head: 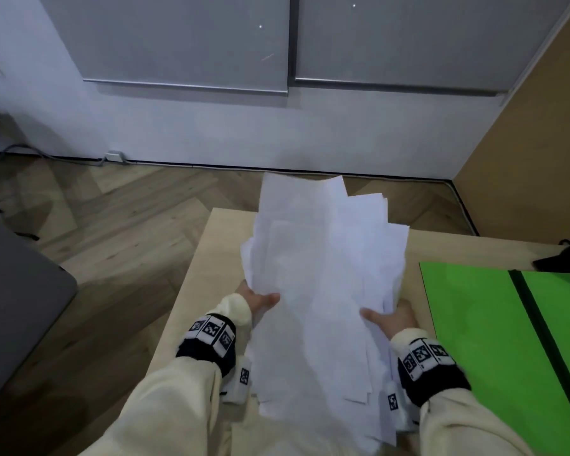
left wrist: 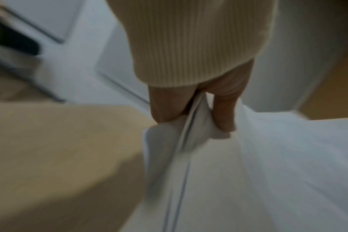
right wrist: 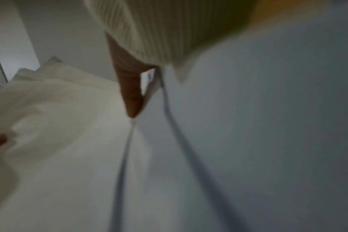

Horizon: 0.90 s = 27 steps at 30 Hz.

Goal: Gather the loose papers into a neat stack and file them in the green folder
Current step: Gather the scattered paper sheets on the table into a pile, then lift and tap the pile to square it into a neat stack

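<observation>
A ragged bundle of white papers (head: 323,274) is lifted above the light wooden table (head: 208,258), its sheets fanned out unevenly at the far end. My left hand (head: 260,301) grips the bundle's left edge, thumb on top. My right hand (head: 392,315) grips the right edge the same way. In the left wrist view the papers (left wrist: 248,164) are pinched between thumb and fingers (left wrist: 224,116). The right wrist view is blurred; a thumb (right wrist: 129,94) presses on the papers (right wrist: 69,141). The green folder (head: 494,324) lies open and flat on the table to the right.
A dark object (head: 563,258) sits at the folder's far right corner. A grey seat or cushion (head: 14,297) stands left of the table. Wooden floor (head: 129,209) and a white wall with grey panels (head: 185,44) lie beyond the table's far edge.
</observation>
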Tool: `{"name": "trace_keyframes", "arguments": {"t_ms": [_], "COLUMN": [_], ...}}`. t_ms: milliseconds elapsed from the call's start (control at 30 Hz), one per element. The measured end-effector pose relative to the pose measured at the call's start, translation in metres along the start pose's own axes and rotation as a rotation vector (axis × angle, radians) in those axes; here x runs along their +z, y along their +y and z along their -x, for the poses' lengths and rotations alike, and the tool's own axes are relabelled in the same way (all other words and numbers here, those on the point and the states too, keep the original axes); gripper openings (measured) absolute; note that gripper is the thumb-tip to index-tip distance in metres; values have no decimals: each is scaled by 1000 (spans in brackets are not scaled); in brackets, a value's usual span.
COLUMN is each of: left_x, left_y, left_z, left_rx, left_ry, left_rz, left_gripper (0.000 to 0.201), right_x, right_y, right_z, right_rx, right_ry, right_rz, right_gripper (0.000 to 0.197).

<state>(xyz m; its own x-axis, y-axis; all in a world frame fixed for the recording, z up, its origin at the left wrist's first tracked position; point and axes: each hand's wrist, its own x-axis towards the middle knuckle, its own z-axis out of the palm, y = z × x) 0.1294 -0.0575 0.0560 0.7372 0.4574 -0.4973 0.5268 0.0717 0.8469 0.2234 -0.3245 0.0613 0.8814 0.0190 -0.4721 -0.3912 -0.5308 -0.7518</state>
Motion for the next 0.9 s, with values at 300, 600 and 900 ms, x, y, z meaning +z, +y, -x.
{"name": "trace_keyframes", "arguments": {"t_ms": [300, 600, 900], "left_x": [-31, -16, -26], "left_y": [126, 98, 108], "left_z": [46, 52, 46], "left_rx": [400, 312, 573], "left_ry": [4, 25, -9], "left_rz": [116, 80, -38], "left_gripper": [64, 63, 64], "right_x": [-54, -35, -54], "right_y": [-95, -60, -70], "right_z": [40, 26, 42], "right_rx": [-270, -90, -15], "right_ry": [41, -70, -149], "right_rz": [-484, -306, -239], "right_gripper": [35, 66, 57]}}
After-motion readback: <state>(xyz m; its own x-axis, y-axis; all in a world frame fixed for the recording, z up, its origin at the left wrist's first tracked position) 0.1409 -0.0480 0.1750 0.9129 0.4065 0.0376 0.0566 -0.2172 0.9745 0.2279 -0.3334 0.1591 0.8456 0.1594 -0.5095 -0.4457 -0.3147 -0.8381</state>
